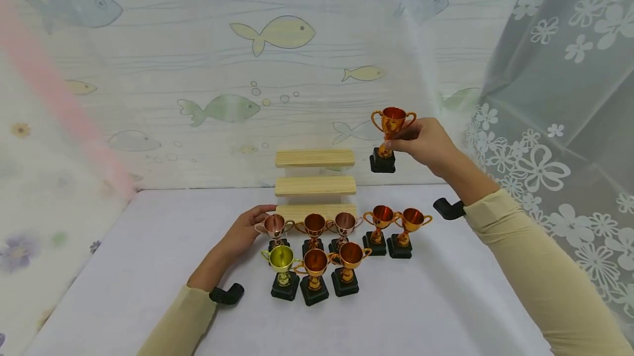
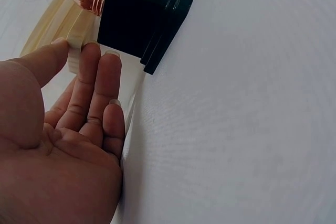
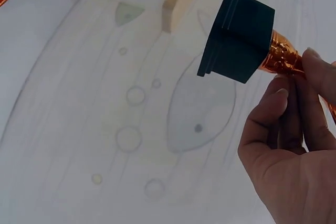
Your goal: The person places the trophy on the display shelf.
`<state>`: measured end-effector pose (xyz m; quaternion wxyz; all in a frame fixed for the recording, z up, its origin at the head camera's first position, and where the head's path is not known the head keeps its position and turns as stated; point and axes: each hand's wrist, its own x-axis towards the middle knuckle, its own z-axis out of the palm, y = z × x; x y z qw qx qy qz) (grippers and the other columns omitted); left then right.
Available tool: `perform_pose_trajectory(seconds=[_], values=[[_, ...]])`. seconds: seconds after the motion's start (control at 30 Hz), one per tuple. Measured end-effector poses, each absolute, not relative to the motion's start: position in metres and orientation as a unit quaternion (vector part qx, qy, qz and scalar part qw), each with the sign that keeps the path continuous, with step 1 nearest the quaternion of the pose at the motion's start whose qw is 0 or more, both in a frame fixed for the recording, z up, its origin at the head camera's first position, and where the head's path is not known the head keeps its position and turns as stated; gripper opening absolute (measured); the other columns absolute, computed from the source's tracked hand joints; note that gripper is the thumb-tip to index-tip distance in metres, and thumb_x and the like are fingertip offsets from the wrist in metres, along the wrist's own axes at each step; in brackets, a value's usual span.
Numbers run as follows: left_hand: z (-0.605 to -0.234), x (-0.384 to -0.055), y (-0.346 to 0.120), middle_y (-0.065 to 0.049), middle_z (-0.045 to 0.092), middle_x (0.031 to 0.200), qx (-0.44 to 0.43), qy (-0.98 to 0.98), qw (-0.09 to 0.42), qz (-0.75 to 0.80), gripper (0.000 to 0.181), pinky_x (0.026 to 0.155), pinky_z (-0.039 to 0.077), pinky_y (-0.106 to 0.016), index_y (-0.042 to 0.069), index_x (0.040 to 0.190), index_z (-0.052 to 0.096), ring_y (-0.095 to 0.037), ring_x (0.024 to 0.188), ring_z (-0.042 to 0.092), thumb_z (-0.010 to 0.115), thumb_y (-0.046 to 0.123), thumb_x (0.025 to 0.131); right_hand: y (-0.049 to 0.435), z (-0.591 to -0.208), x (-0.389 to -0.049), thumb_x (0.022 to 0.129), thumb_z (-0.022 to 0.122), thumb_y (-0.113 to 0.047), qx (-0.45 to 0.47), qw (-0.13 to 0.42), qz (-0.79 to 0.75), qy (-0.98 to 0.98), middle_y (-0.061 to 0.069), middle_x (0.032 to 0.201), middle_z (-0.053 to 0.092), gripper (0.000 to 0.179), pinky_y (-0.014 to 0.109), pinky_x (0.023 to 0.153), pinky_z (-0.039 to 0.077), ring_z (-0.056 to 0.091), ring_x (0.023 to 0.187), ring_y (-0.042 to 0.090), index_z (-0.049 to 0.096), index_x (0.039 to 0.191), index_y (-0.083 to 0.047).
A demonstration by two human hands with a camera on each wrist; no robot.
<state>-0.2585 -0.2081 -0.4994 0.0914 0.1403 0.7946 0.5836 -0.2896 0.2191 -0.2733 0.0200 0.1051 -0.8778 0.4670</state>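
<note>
Trophy, glossy orange, hung above table right of stepped wooden rack, right hand pinching its slim stem. Left hand, fingers nearly straight, touched end of lowest slat. Slick stem could have rolled in that fingertip hold; narrow, grained slats looked to leave the blocky black base little margin.

A fish-patterned sheet backs the white-covered table beside flowered netting.
</note>
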Motion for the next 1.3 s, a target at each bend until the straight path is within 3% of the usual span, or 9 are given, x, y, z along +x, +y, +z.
perform_pose_trajectory(seconds=[0.17, 0.4, 0.67, 1.3], values=[[-0.501, -0.260, -0.208, -0.011, 0.072, 0.112, 0.142, 0.791, 0.093, 0.588, 0.055, 0.088, 0.044, -0.027, 0.002, 0.154, 0.050, -0.013, 0.103, 0.063, 0.056, -0.004, 0.100, 0.196, -0.271, -0.302, 0.097, 0.078, -0.014, 0.109, 0.016, 0.478, -0.872, 0.020, 0.120, 0.073, 0.030, 0.050, 0.106, 0.048, 0.063, 0.119, 0.032, 0.075, 0.119, 0.006], [-0.499, -0.258, -0.209, -0.010, 0.073, 0.111, 0.144, 0.795, 0.088, 0.583, 0.059, 0.091, 0.044, -0.028, 0.002, 0.153, 0.051, -0.013, 0.105, 0.064, 0.053, -0.009, 0.095, 0.162, -0.266, -0.320, 0.096, 0.079, -0.013, 0.109, 0.024, 0.498, -0.860, 0.020, 0.119, 0.073, 0.029, 0.048, 0.106, 0.049, 0.063, 0.117, 0.030, 0.075, 0.117, 0.006], [-0.501, -0.260, -0.211, -0.011, 0.072, 0.111, 0.152, 0.778, 0.096, 0.602, 0.057, 0.090, 0.045, -0.028, -0.001, 0.154, 0.049, -0.013, 0.104, 0.065, 0.055, -0.008, 0.098, 0.121, -0.263, -0.335, 0.098, 0.077, -0.015, 0.104, 0.009, 0.486, -0.867, 0.017, 0.123, 0.068, 0.025, 0.048, 0.103, 0.050, 0.061, 0.117, 0.031, 0.077, 0.115, 0.003], [-0.504, -0.268, -0.214, -0.013, 0.072, 0.109, 0.171, 0.800, 0.076, 0.570, 0.053, 0.073, 0.040, -0.027, 0.000, 0.152, 0.052, -0.015, 0.093, 0.059, 0.063, 0.000, 0.100, 0.046, -0.277, -0.359, 0.093, 0.082, -0.013, 0.096, 0.006, 0.512, -0.854, 0.015, 0.118, 0.070, 0.022, 0.042, 0.097, 0.056, 0.065, 0.113, 0.031, 0.077, 0.109, 0.001]])
